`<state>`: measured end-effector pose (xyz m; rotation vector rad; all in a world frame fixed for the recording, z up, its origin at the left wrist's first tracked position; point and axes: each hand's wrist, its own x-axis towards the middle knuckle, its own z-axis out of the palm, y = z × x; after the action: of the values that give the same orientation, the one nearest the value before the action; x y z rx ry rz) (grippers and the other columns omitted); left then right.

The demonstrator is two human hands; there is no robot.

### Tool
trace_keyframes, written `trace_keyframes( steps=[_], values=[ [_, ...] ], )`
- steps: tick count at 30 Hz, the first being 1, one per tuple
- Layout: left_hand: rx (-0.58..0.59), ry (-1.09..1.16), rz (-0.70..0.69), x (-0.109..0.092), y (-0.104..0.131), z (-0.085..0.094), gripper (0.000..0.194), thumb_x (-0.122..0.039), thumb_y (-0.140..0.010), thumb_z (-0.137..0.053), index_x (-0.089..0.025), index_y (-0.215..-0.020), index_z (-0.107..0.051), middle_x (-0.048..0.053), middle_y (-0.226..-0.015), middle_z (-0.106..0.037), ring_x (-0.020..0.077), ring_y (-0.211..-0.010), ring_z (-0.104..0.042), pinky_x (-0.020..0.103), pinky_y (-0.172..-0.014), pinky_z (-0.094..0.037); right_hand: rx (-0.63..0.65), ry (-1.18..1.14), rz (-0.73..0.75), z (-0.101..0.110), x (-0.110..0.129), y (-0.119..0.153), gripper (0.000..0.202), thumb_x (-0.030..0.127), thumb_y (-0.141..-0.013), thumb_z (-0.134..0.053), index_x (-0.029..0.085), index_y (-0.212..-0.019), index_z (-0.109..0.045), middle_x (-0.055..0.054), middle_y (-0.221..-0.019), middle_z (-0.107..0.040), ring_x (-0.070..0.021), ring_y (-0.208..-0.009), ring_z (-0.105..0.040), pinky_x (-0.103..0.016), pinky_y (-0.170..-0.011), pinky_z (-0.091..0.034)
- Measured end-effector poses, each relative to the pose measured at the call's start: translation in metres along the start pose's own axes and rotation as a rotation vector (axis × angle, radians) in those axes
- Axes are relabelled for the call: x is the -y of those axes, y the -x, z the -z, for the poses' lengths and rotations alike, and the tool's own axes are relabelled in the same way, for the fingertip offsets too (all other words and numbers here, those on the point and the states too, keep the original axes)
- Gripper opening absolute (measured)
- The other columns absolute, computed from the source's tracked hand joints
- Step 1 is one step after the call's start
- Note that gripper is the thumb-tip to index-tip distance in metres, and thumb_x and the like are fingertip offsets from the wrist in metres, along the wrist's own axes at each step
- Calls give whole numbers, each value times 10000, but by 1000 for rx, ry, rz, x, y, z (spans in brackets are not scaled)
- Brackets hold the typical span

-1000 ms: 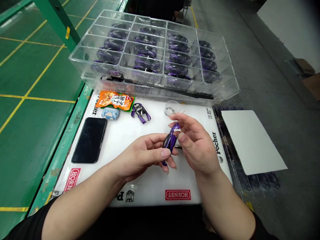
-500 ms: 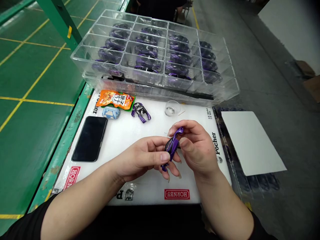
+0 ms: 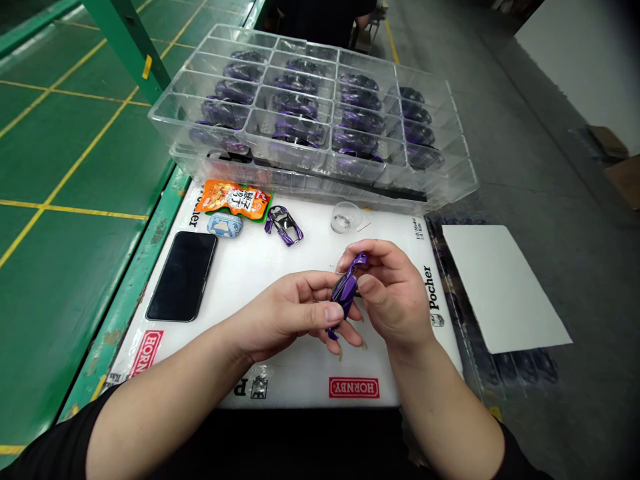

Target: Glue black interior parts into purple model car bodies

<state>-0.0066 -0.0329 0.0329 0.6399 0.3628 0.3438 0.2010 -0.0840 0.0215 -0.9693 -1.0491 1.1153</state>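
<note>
A small purple and black model car body [image 3: 345,293] is held on its side between my two hands, above the white foam mat [image 3: 250,267]. My left hand [image 3: 305,310] pinches its near end with the thumb on top and fingers beneath. Closed round the far end is my right hand [image 3: 395,287], thumb and fingertips against the shell; part of the shell is hidden there. Another purple and black car body [image 3: 285,225] lies on the mat beyond my left hand. Behind my hands stands a small clear cup [image 3: 346,217] with tiny bits inside.
Stacked clear compartment trays [image 3: 320,177] with several purple car bodies stand at the back. A phone [image 3: 183,276], a blue patterned case [image 3: 225,225] and an orange snack packet [image 3: 235,199] lie left. A white sheet [image 3: 505,287] covers another tray at right. A person [image 3: 317,20] sits beyond.
The car body has turned slightly in my hands, showing more of its purple side. Both hands keep nearly the same place and grip. The view has shifted a little.
</note>
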Motion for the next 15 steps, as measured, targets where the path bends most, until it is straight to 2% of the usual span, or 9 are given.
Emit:
trace_keyframes(
  steps=[5,8,11,13,15],
  values=[
    [-18,3,-13,1,-1,0,457,-437,-873,-1079,-179,-1189,-873,103,-1160,-802,234,-919,-896,231,-715,-713,20,-48,-13,1,-1,0,361,436,-998,-1004,349,-1318,-861,-27,-1174,-826,-186,-1039,-777,-291,-905,-696],
    [-41,-17,-22,2,-2,0,497,-437,-860,-1090,-175,-1213,-861,98,-1141,-804,232,-907,-893,231,-704,-707,34,-88,-42,0,1,0,364,425,-989,-1010,342,-1308,-856,-27,-1172,-812,-173,-921,-761,-261,-731,-687],
    [-82,-47,-46,3,-3,-1,524,-401,-845,-1103,-178,-1241,-843,75,-1091,-799,230,-896,-889,228,-687,-697,55,-119,-93,-2,3,1,363,438,-997,-997,356,-1313,-839,-23,-1190,-791,-147,-752,-699,-249,-546,-609],
    [-102,-61,-62,4,-4,-1,515,-381,-844,-1102,-173,-1234,-837,65,-1079,-790,224,-875,-881,228,-674,-689,58,-111,-101,-3,4,1,355,447,-1009,-983,365,-1322,-837,-29,-1218,-791,-156,-771,-702,-268,-573,-623],
    [-120,-69,-94,5,-5,-1,488,-354,-853,-1091,-169,-1225,-834,52,-1063,-777,193,-833,-852,228,-670,-681,40,-82,-71,-3,2,1,367,454,-1026,-965,376,-1360,-834,-44,-1298,-796,-199,-933,-746,-303,-692,-672]
  ],
)
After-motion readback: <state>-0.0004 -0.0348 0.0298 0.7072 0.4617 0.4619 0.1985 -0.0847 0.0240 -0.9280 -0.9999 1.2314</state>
